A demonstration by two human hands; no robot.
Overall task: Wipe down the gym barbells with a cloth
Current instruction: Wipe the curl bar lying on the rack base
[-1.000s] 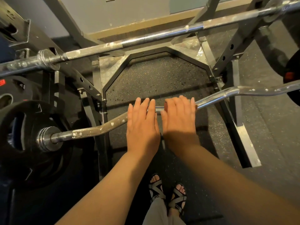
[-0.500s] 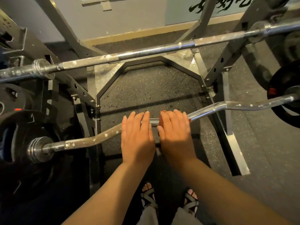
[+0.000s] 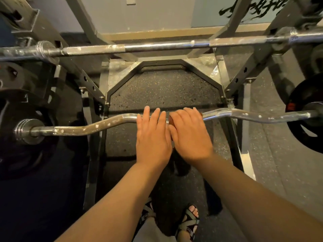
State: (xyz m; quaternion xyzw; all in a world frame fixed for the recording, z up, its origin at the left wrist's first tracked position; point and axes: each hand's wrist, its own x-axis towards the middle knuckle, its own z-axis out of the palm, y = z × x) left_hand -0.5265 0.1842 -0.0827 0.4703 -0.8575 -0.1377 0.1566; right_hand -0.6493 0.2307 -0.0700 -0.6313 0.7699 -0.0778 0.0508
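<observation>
While the middle of the curl bar [image 3: 108, 122] is covered rather than gripped, left hand [image 3: 153, 137] and right hand [image 3: 190, 135] are laid flat, side by side, touching, straight barbell [image 3: 157, 45] racked beyond it.

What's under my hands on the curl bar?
The middle of the curl bar runs under both the left hand and right hand, which lie flat on it. Below is speckled floor. Whether a cloth sits beneath the palms is hidden.
</observation>
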